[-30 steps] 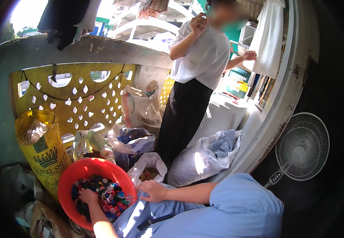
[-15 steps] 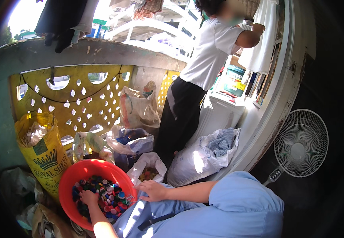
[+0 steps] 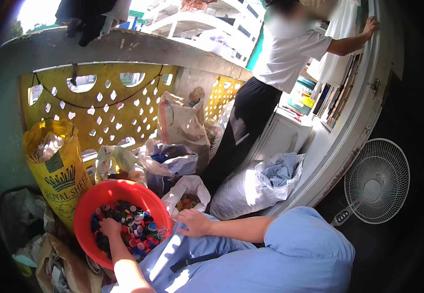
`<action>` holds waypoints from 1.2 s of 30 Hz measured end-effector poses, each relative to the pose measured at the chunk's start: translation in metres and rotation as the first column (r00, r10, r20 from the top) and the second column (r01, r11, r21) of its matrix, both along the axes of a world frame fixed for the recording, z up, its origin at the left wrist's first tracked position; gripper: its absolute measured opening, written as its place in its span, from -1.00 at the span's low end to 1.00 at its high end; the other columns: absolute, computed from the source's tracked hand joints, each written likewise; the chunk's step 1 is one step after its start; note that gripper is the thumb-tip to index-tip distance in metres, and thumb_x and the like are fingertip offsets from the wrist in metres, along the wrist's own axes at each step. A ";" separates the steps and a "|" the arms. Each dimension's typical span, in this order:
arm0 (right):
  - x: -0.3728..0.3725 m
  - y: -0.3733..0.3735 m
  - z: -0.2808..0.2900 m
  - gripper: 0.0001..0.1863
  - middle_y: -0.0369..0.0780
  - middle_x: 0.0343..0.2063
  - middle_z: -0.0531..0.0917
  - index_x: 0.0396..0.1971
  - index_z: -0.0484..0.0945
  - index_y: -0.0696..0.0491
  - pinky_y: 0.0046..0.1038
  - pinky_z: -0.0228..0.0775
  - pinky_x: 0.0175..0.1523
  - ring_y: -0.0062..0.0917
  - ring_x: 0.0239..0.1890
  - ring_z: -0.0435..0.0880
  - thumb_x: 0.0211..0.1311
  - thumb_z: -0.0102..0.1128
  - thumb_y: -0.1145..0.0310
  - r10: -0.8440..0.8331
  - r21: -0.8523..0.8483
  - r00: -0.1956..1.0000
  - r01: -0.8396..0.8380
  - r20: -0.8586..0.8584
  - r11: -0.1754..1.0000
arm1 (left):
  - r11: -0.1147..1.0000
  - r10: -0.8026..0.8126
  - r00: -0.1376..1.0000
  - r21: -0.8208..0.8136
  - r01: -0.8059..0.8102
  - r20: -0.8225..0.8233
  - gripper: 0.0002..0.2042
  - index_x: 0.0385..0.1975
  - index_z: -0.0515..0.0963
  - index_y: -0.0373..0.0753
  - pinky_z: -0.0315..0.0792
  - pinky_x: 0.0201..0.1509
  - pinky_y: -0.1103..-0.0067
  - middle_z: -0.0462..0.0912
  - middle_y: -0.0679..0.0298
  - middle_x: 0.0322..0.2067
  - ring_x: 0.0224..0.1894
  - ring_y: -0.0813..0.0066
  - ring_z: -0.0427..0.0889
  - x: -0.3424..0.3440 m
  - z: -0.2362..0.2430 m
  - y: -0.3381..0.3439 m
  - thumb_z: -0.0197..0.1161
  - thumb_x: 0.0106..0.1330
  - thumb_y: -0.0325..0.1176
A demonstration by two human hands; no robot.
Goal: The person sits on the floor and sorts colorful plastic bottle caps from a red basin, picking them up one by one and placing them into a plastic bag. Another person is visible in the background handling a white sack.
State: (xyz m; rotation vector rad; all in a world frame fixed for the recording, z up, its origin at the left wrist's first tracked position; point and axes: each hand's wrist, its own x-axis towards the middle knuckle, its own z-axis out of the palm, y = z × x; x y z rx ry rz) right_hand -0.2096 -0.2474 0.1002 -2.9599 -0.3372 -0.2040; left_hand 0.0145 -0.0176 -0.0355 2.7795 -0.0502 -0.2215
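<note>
A red plastic basin (image 3: 159, 207) stands in front of me, its bottom covered with bottle caps (image 3: 137, 225) in red, blue, green, white and black. My left hand (image 3: 110, 227) reaches down into the basin and touches the caps on its left side. Its fingertips are sunk among them, so what they grip, if anything, is hidden. Close to the basin's right rim, my right hand (image 3: 194, 222) lies on my blue-clothed knee with its fingers stretched out and nothing in them. A thin pale string (image 3: 163, 232) shows at the rim near that knee.
Behind the basin stand a white bag (image 3: 203, 191) of small coloured pieces, a bag with blue contents (image 3: 190, 162) and a tall sack (image 3: 180, 122). A yellow sack (image 3: 65, 178) is at left. Beyond, a person (image 3: 290, 58) stands near a white clothes sack (image 3: 239, 195). A fan (image 3: 377, 179) stands right.
The view has shifted slightly. The standing person has turned and now reaches an arm right to the door frame. My left hand stays among the caps; my right hand stays on my knee.
</note>
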 end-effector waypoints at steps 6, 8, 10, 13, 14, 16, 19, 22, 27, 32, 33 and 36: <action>0.001 -0.006 -0.008 -0.41 -0.15 -0.24 0.55 0.05 0.42 0.08 -0.29 0.28 -0.08 -0.28 -0.16 0.49 -0.02 0.26 0.19 -0.008 0.041 1.000 0.008 0.010 0.999 | 0.991 -0.072 0.996 -0.119 0.067 -0.046 -0.65 -0.27 0.66 -0.15 0.43 0.06 0.20 0.53 0.10 -0.04 0.07 0.05 0.44 0.024 -0.026 0.015 0.32 0.05 -0.04; -0.003 -0.002 -0.007 -0.42 -0.14 -0.22 0.55 0.05 0.42 0.08 -0.29 0.28 -0.06 -0.28 -0.14 0.49 -0.02 0.26 0.20 -0.029 0.047 0.999 0.030 -0.016 0.998 | 0.984 -0.127 0.989 -0.132 0.115 -0.082 -0.73 -0.34 0.70 0.02 0.43 0.07 0.29 0.61 0.14 -0.16 0.01 0.06 0.49 0.022 -0.017 0.022 0.30 0.08 0.00; -0.003 0.001 -0.007 -0.43 -0.14 -0.19 0.55 0.04 0.42 0.08 -0.30 0.28 -0.04 -0.28 -0.12 0.49 -0.03 0.26 0.22 -0.003 0.060 1.000 0.003 0.008 0.998 | 0.981 -0.131 0.985 -0.158 0.112 -0.114 -0.75 -0.35 0.71 0.07 0.44 0.07 0.34 0.64 0.16 -0.23 -0.02 0.07 0.52 0.019 -0.012 0.029 0.30 0.09 0.01; 0.000 0.004 -0.005 -0.43 -0.15 -0.18 0.54 0.04 0.42 0.07 -0.29 0.28 -0.03 -0.28 -0.10 0.49 -0.03 0.27 0.22 0.000 0.074 1.000 0.001 -0.003 0.997 | 0.958 -0.278 0.949 -0.114 0.263 -0.147 -0.76 -0.33 0.70 0.11 0.43 0.08 0.33 0.62 0.20 -0.18 0.01 0.09 0.50 0.026 -0.033 0.027 0.31 0.08 0.02; 0.000 0.005 -0.005 -0.43 -0.15 -0.18 0.55 0.04 0.42 0.06 -0.29 0.28 -0.03 -0.27 -0.10 0.49 -0.04 0.28 0.22 -0.001 0.078 1.000 0.002 -0.003 0.997 | 0.961 -0.274 0.949 -0.091 0.263 -0.155 -0.76 -0.32 0.70 0.12 0.43 0.08 0.32 0.61 0.21 -0.14 0.03 0.10 0.48 0.023 -0.036 0.025 0.31 0.08 0.02; 0.001 0.000 -0.005 -0.43 -0.14 -0.16 0.55 0.03 0.43 0.06 -0.30 0.29 -0.03 -0.27 -0.10 0.49 -0.04 0.27 0.22 -0.011 0.075 1.000 0.011 -0.003 0.997 | 0.962 -0.273 0.948 -0.053 0.268 -0.163 -0.76 -0.30 0.70 0.14 0.42 0.10 0.30 0.58 0.24 -0.08 0.07 0.12 0.45 0.013 -0.023 0.015 0.31 0.09 0.01; 0.001 -0.005 -0.008 -0.44 -0.14 -0.16 0.55 0.03 0.44 0.06 -0.30 0.29 -0.03 -0.28 -0.10 0.49 -0.04 0.27 0.21 -0.013 0.064 1.000 0.012 0.017 0.998 | 0.953 -0.302 0.935 -0.036 0.301 -0.183 -0.76 -0.28 0.69 0.15 0.42 0.10 0.27 0.52 0.27 -0.03 0.11 0.17 0.41 0.011 -0.028 0.010 0.32 0.08 -0.01; 0.001 -0.007 -0.004 -0.45 -0.14 -0.16 0.55 0.02 0.45 0.07 -0.31 0.29 -0.02 -0.28 -0.10 0.49 -0.04 0.28 0.21 -0.025 0.080 1.000 0.025 0.005 0.997 | 0.947 -0.321 0.945 -0.009 0.321 -0.069 -0.76 -0.27 0.68 0.15 0.42 0.08 0.28 0.50 0.26 -0.06 0.10 0.21 0.40 0.009 -0.026 0.008 0.34 0.06 -0.04; 0.001 -0.007 -0.001 -0.45 -0.14 -0.19 0.56 0.01 0.45 0.08 -0.30 0.29 -0.01 -0.27 -0.11 0.50 -0.05 0.28 0.22 -0.026 0.113 1.000 0.026 -0.005 0.993 | 0.949 -0.314 0.949 0.032 0.313 0.031 -0.73 -0.25 0.68 0.16 0.42 0.07 0.30 0.47 0.26 -0.10 0.08 0.24 0.39 -0.002 -0.026 0.006 0.36 0.00 -0.07; -0.004 -0.009 -0.003 -0.45 -0.14 -0.24 0.56 0.00 0.46 0.08 -0.29 0.31 0.00 -0.25 -0.14 0.51 -0.05 0.29 0.23 -0.022 0.139 1.000 0.020 0.008 0.990 | 0.948 -0.286 0.958 0.157 0.278 0.030 -0.65 -0.27 0.67 0.08 0.37 0.10 0.29 0.43 0.25 -0.08 0.09 0.24 0.35 -0.006 -0.038 0.007 0.43 -0.14 -0.10; -0.006 -0.010 -0.002 -0.45 -0.14 -0.25 0.56 0.00 0.46 0.09 -0.29 0.31 0.00 -0.25 -0.14 0.51 -0.05 0.29 0.23 -0.033 0.133 0.999 0.031 0.014 0.991 | 0.952 -0.276 0.959 0.154 0.263 0.069 -0.66 -0.29 0.67 0.06 0.37 0.08 0.29 0.43 0.25 -0.10 0.08 0.25 0.35 -0.008 -0.039 0.007 0.43 -0.15 -0.12; -0.012 -0.017 -0.002 -0.45 -0.13 -0.25 0.56 0.01 0.46 0.09 -0.29 0.31 0.00 -0.24 -0.15 0.51 -0.05 0.28 0.24 -0.044 0.154 0.999 0.041 0.018 0.987 | 0.952 -0.288 0.938 0.159 0.260 0.194 -0.71 -0.35 0.68 0.00 0.35 0.04 0.32 0.44 0.27 -0.15 0.05 0.28 0.36 -0.017 -0.039 0.001 0.41 -0.15 -0.17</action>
